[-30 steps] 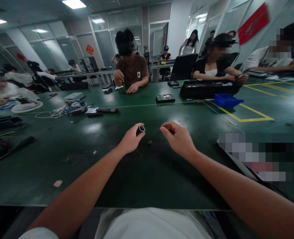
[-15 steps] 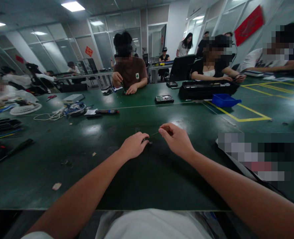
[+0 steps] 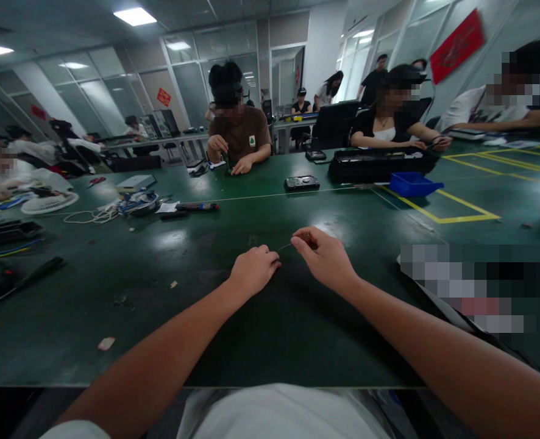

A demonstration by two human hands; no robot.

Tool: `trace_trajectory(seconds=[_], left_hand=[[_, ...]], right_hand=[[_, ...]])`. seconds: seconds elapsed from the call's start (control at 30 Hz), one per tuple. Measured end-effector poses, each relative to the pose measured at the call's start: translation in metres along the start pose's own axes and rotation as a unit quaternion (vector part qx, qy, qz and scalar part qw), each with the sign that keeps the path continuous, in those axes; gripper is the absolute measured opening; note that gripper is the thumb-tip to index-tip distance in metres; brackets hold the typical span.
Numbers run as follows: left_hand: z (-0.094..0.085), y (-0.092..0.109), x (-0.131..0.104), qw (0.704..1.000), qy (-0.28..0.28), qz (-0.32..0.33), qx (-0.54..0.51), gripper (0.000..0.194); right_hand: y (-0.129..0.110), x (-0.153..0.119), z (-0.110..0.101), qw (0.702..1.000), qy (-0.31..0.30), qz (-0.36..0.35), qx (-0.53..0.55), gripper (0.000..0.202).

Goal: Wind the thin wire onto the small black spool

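Item: my white shirt [image 3: 277, 417], bottom centre, at the near edge of the green table [image 3: 297, 347].
Item: paper scrap [image 3: 106, 344], lower left of the frame; a smaller scrap [image 3: 174, 284] lies beyond it.
Item: flat pale object [image 3: 473, 286], right of the frame, its surface blurred out.
Item: my left hand [image 3: 255, 269], centre, low over the table, back of the hand up, fingers curled inward. Whether anything sits under them I cannot tell.
Item: my right hand [image 3: 322, 256], just right of centre, thumb and forefinger pinched on one end of a thin rod [image 3: 284, 247].
Location of the rod: centre of the frame, between my hands, slanting down toward my left fingertips. Whether it touches them is too small to tell.
Handling note, my judgement: a light pinch near the end should leave the free tip visible; a steady left hand and small wrist movements would suit so fine a piece, as a hard squeeze might twist it.
Item: pen-like tool [image 3: 199, 207], left of centre.
Item: blue tray [image 3: 415, 184], right of the frame, beyond my hands.
Item: hard drive [image 3: 301, 182], upper centre.
Item: long black case [image 3: 382, 164], upper right.
Item: co-worker in brown [image 3: 245, 131], upper centre, bent over the table.
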State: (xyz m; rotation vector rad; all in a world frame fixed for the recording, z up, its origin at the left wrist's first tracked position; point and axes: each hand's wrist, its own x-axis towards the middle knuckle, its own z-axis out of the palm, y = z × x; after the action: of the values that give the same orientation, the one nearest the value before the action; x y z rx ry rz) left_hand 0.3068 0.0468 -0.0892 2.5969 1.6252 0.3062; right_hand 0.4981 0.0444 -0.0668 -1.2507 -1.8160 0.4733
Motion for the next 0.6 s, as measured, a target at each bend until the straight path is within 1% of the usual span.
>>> trace_trajectory(seconds=[0.07, 0.13, 0.23, 0.3, 0.33, 0.37, 0.4, 0.43, 0.47, 0.53, 0.57, 0.6], left_hand=[[-0.003, -0.003, -0.001, 0.999, 0.003, -0.001, -0.032, 0.028], [-0.006, -0.01, -0.001, 0.997, 0.007, -0.018, -0.078, 0.027], [-0.009, -0.027, 0.001, 0.985, 0.025, -0.053, -0.165, 0.022], [-0.012, -0.042, 0.004, 0.969, 0.05, -0.077, -0.229, 0.02], [-0.014, -0.049, 0.006, 0.957, 0.066, -0.098, -0.267, 0.021], [-0.017, -0.056, 0.008, 0.938, 0.084, -0.129, -0.311, 0.021], [-0.02, -0.063, 0.009, 0.91, 0.103, -0.169, -0.365, 0.022], [-0.024, -0.07, 0.011, 0.869, 0.122, -0.213, -0.429, 0.022], [-0.029, -0.077, 0.012, 0.814, 0.142, -0.258, -0.501, 0.021], [-0.039, -0.091, 0.013, 0.691, 0.171, -0.323, -0.624, 0.015], [-0.045, -0.099, 0.012, 0.639, 0.177, -0.342, -0.666, 0.013], [-0.049, -0.107, 0.011, 0.598, 0.18, -0.354, -0.696, 0.011]], right_hand=[[0.002, 0.0, 0.0, 1.0, -0.003, -0.001, 0.004, 0.019], [0.003, 0.0, 0.001, 1.0, -0.006, 0.001, 0.008, 0.02], [0.004, 0.0, 0.002, 1.0, -0.006, 0.003, 0.015, 0.021], [0.004, 0.0, 0.002, 1.0, -0.009, 0.004, 0.018, 0.021], [0.004, 0.0, 0.002, 1.0, -0.011, 0.004, 0.019, 0.021], [0.004, 0.0, 0.002, 1.0, -0.013, 0.005, 0.02, 0.021], [0.004, -0.001, 0.002, 1.0, -0.015, 0.006, 0.02, 0.021], [0.003, -0.001, 0.002, 1.0, -0.017, 0.007, 0.022, 0.021], [0.003, -0.001, 0.002, 1.0, -0.019, 0.009, 0.023, 0.022], [0.002, -0.001, 0.001, 0.999, -0.024, 0.013, 0.023, 0.022], [0.001, -0.001, 0.001, 0.999, -0.025, 0.015, 0.023, 0.022], [0.001, -0.001, 0.001, 0.999, -0.027, 0.016, 0.021, 0.022]])
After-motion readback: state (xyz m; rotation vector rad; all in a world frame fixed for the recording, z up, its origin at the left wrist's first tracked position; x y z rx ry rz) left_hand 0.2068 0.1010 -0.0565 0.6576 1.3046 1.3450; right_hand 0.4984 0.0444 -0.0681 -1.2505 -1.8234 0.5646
